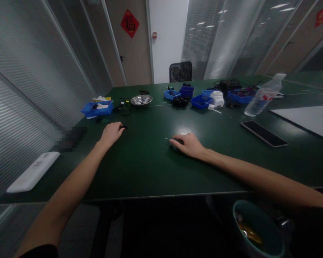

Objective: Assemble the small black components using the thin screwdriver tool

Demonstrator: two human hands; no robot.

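Here the left hand (111, 132) lies palm down on the dark green worktop (150, 168), its fingertips touching a small black part (123, 127) that sits just past them, away from the person; the part is too small and dark to make out its shape, and I cannot tell whether the grip has closed on it or only rests against it. The right hand (190, 145) is cupped over a second small dark piece (179, 141), with a thin pale pin or wire (169, 139) poking out leftwards from under the fingertips, its long axis running roughly across the worktop toward the other hand; this grip looks curled over the piece, though how firmly is hidden. The two hands are well apart, each nearer its own item. The worktop is matt and smooth, with a soft glare spot between the hands and the far clutter. Farther off stand blue plastic trays (97, 108), a shiny metal bowl (141, 100), a clear water bottle (262, 96) lying tilted, and a flat glossy black phone (263, 133) to the right.
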